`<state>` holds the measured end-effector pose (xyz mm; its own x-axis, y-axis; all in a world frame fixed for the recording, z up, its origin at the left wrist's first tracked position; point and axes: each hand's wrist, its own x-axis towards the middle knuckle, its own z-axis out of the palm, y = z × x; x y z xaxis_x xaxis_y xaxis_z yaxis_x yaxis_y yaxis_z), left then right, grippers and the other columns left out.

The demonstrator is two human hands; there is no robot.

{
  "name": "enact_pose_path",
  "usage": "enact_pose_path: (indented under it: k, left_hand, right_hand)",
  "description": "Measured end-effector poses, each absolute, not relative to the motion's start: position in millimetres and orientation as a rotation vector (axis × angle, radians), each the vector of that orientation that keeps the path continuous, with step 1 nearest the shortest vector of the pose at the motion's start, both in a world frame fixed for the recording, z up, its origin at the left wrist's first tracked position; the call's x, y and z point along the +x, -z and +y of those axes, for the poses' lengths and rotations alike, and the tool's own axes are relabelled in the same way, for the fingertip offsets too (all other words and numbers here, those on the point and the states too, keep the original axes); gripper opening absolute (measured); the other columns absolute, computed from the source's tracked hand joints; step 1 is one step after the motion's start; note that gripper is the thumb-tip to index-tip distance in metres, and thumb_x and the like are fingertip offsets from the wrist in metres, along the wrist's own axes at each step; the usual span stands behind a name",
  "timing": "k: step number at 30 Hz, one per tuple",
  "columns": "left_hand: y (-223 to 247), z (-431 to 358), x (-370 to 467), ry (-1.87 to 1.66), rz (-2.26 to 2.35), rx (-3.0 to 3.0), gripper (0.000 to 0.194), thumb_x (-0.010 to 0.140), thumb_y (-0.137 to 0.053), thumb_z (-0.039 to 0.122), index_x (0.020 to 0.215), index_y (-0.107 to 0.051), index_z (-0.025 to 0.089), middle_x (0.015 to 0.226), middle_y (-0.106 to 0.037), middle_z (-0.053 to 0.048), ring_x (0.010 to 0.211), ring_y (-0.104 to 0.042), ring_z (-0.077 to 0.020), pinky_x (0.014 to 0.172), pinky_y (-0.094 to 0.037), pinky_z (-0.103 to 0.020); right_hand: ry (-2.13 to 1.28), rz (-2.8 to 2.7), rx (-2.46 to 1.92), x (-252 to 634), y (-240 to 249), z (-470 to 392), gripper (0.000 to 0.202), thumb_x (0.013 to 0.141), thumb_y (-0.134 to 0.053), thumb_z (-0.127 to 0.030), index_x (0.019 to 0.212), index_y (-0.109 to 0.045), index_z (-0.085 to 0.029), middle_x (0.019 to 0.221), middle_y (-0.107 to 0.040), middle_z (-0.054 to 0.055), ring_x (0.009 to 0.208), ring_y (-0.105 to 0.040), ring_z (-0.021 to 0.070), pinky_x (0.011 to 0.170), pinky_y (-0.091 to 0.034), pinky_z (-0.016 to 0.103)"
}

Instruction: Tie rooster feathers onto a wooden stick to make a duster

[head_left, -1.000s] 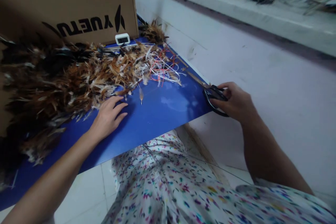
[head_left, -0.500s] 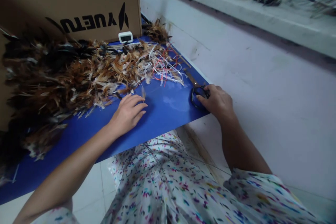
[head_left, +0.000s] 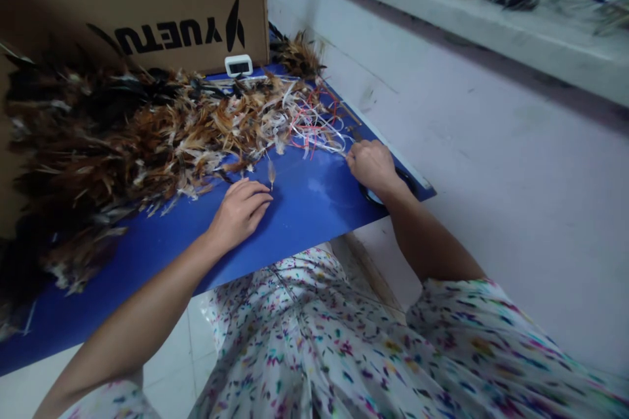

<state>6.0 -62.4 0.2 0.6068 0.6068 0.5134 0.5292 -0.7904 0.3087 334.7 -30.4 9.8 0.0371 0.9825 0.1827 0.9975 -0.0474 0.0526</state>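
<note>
**After the right hand [head_left: 371, 165] left the black-handled metal scissors [head_left: 407, 179], it neared thin white-and-red strips [head_left: 313, 127]**

The scissors, apparently set aside, lay beneath it on the blue worktop [head_left: 304, 213]; whether its fingers gripped was hidden. The left hand [head_left: 240, 211] was relaxed, apparently empty, beside a small brown feather [head_left: 271, 173].

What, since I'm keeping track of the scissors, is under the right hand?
Black-handled scissors, partly visible on the blue tabletop. The right hand hides their middle; whether it grips anything cannot be told.
</note>
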Motion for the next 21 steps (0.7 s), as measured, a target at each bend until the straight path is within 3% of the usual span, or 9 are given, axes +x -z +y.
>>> enact_pose_path:
  k: [3,7,11,15,18,21]
  left_hand:
    - [1.0,-61.7,5.0,-1.002,0.941,2.716,0.019,0.097,-0.055,0.024,0.099,-0.073,0.02,0.106,-0.077,-0.008,0.103,-0.071,-0.0192,0.105,-0.05,-0.044]
    - [-0.3,-62.1,7.0,-1.051,0.953,2.689,0.018,0.096,-0.055,0.023,0.099,-0.073,0.019,0.102,-0.077,-0.009,0.098,-0.071,-0.0197,0.091,-0.054,-0.038]
    - [-4.5,-64.8,9.9,-1.083,0.958,2.604,0.018,0.096,-0.055,0.022,0.098,-0.073,0.019,0.098,-0.077,-0.009,0.094,-0.072,-0.0183,0.086,-0.055,-0.034]
    - [-10.7,-69.1,13.2,-1.133,0.99,2.403,0.018,0.094,-0.059,0.025,0.094,-0.075,0.018,0.093,-0.078,-0.008,0.088,-0.072,-0.0167,0.082,-0.055,-0.029]
    - [-14.1,-71.4,16.1,-1.095,1.072,2.105,0.022,0.093,-0.062,0.034,0.093,-0.078,0.019,0.084,-0.077,-0.005,0.07,-0.068,-0.0139,0.069,-0.054,-0.026]
    - [-14.0,-72.1,18.0,-1.052,1.089,1.791,0.031,0.091,-0.063,0.044,0.094,-0.079,0.018,0.071,-0.073,-0.003,0.05,-0.056,-0.0099,0.052,-0.047,-0.023]
  right_hand:
    - [0.215,-2.097,-2.178,337.3,-9.2,-34.3,0.034,0.094,-0.038,-0.02,0.096,-0.07,-0.008,0.103,-0.071,0.022,0.098,-0.062,0.0324,0.086,-0.044,0.042]
    - [0.012,-1.938,-2.022,339.4,-17.9,-52.6,0.019,0.086,-0.05,-0.02,0.082,-0.068,-0.015,0.089,-0.071,0.014,0.088,-0.063,0.0261,0.083,-0.046,0.037]
    - [-0.371,-1.697,-1.744,333.2,-34.5,-67.1,0.013,0.079,-0.059,-0.03,0.075,-0.065,-0.02,0.074,-0.067,0.005,0.068,-0.057,0.0174,0.069,-0.044,0.032]
    - [-0.817,-1.439,-1.474,309.2,-44.4,-70.5,0.023,0.073,-0.067,-0.042,0.07,-0.062,-0.02,0.066,-0.063,0.002,0.057,-0.049,0.0118,0.057,-0.04,0.027]
    - [-1.001,-1.304,-1.333,273.8,-39.9,-74.0,0.028,0.073,-0.07,-0.046,0.073,-0.059,-0.02,0.065,-0.063,0.001,0.056,-0.051,0.0113,0.053,-0.039,0.026]
    - [-0.979,-1.405,-1.252,230.1,-29.2,-82.5,0.022,0.081,-0.065,-0.043,0.079,-0.061,-0.021,0.067,-0.063,0.0,0.06,-0.056,0.0131,0.059,-0.045,0.028]
